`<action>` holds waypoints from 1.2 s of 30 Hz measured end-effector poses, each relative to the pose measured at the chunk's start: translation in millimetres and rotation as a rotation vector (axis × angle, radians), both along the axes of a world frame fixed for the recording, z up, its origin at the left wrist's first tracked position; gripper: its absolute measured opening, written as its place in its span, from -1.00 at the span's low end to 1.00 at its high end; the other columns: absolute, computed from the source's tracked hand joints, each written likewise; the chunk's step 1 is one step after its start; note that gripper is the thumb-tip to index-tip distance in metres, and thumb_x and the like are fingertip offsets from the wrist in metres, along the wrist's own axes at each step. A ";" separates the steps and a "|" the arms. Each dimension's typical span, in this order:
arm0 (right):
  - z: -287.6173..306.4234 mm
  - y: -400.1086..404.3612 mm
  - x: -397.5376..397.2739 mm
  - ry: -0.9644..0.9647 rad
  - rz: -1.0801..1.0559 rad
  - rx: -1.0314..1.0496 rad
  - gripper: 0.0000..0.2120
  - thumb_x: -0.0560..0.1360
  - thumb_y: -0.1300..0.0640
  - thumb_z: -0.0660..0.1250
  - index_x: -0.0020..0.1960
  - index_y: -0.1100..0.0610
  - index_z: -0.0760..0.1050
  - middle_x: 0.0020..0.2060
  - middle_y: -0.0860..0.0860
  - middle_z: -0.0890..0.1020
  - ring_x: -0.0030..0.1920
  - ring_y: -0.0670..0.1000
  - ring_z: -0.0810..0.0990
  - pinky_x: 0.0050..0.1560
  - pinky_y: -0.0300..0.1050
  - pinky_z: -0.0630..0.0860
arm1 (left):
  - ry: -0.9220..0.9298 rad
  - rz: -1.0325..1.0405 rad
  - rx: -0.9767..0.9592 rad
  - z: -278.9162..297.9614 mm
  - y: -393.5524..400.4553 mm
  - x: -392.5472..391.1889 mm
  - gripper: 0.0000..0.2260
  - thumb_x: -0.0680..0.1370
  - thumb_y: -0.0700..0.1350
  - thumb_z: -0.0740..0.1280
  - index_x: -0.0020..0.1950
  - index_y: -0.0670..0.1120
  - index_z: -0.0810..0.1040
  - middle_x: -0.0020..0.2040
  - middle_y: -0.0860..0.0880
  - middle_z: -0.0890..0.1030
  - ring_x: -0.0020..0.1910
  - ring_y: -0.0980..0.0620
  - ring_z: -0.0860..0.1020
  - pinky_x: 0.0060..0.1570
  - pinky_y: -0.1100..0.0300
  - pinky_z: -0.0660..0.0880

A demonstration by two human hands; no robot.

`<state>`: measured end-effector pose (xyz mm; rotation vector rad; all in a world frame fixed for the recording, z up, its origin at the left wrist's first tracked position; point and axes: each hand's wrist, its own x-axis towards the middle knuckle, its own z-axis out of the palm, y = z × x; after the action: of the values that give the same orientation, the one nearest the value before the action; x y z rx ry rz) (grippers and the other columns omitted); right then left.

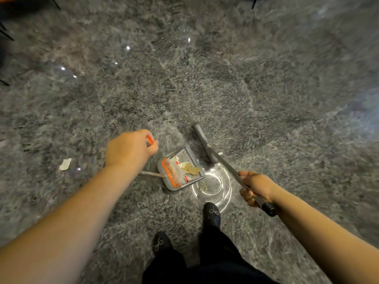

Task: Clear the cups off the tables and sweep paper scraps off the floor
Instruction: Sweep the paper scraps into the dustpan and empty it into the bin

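My left hand (131, 149) grips the orange-tipped top of the dustpan's long handle. The grey dustpan (170, 186) with an orange comb sits on the floor below, holding several white and tan paper scraps (187, 168). My right hand (255, 188) grips the grey broom handle (223, 163) near its black ribbed end. The broom head (200, 133) rests on the floor just right of the pan. One white paper scrap (65, 164) lies on the floor to the left. A tiny scrap (220, 153) lies beside the broom.
The floor is glossy grey marble (205, 78) with light reflections. My two black shoes (212, 214) stand just behind the dustpan. Dark chair legs (6, 35) poke in at the far left edge and top corners.
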<state>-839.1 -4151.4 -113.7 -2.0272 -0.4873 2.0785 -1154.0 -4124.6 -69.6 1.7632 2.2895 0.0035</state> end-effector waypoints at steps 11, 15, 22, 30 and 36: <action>-45.0 77.9 96.2 -0.138 -0.014 -0.011 -0.75 0.67 0.18 -0.06 -0.02 0.06 0.38 -0.49 0.04 0.33 -0.66 -0.10 0.24 -0.60 -0.39 0.25 | 0.057 -0.052 -0.008 -15.5 66.4 87.0 -0.78 0.54 0.22 0.28 -0.14 0.10 0.48 -0.39 0.07 0.46 -0.40 -0.01 0.43 -0.47 0.21 0.21; -65.1 92.5 99.0 -0.185 0.046 -0.039 -0.77 0.66 0.16 -0.07 0.06 0.03 0.36 -0.45 0.07 0.35 -0.67 -0.10 0.25 -0.60 -0.37 0.27 | 0.078 -0.056 -0.032 -21.1 85.0 101.6 -0.78 0.54 0.24 0.27 -0.17 0.14 0.43 -0.42 0.10 0.43 -0.46 0.06 0.38 -0.50 0.26 0.15; -74.9 75.6 69.7 -0.109 0.202 -0.130 -0.76 0.63 0.18 -0.08 0.08 0.04 0.35 -0.64 0.00 0.36 -0.66 -0.09 0.28 -0.60 -0.36 0.26 | 0.138 -0.038 -0.049 -17.7 95.0 102.6 -0.78 0.56 0.23 0.25 -0.10 0.11 0.50 -0.38 0.10 0.46 -0.41 0.05 0.39 -0.49 0.25 0.18; -61.8 58.8 41.5 0.032 0.317 -0.185 -0.74 0.61 0.18 -0.03 0.08 -0.06 0.38 -0.61 -0.01 0.39 -0.65 -0.10 0.30 -0.57 -0.35 0.30 | 0.080 0.077 0.017 -12.1 68.6 78.5 -0.77 0.52 0.24 0.30 -0.19 0.13 0.43 -0.44 0.10 0.37 -0.41 -0.01 0.40 -0.47 0.25 0.16; -37.3 69.7 -7.5 0.039 0.469 -0.140 -0.80 0.61 0.13 -0.01 0.07 -0.04 0.37 -0.59 -0.02 0.38 -0.64 -0.10 0.28 -0.54 -0.37 0.27 | 0.045 0.345 0.051 -7.0 18.8 7.2 -0.73 0.52 0.27 0.26 -0.19 0.11 0.50 -0.40 0.08 0.48 -0.44 0.01 0.40 -0.45 0.23 0.24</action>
<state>-846.6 -4081.7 -151.1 -2.0993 -0.9078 2.4689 -1146.8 -4105.9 -76.7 1.3795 2.6179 0.0860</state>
